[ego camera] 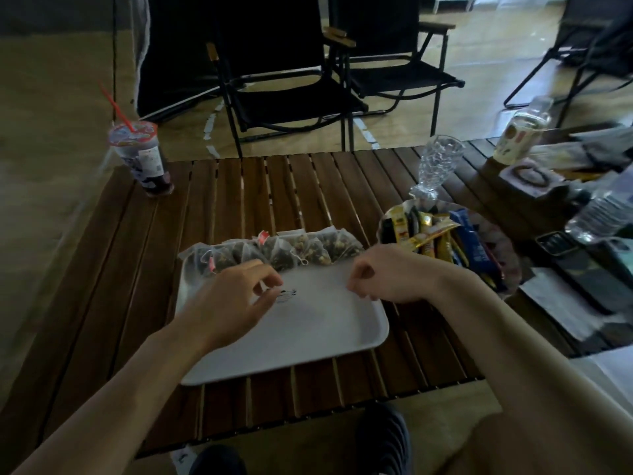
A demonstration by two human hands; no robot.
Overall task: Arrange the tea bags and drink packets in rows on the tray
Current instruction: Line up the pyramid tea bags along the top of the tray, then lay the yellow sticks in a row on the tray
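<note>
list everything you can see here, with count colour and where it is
table: one, brown wooden slats, under everything
tray: one, white, middle of the table
tea bags: several, see-through with dark leaves, one overlapping row along the tray's far edge
drink packets: a heap, yellow, blue and black, right of the tray
glass: one, clear, behind the drink packets
cup: one, dark drink, red straw, table's far left corner
bottles: two, clear, far right
chairs: two, black, beyond the table
shoes: two, black, below the table's near edge
left hand: bare, over the tray's left half
right hand: bare, fingers curled, at the tray's right edge
</note>
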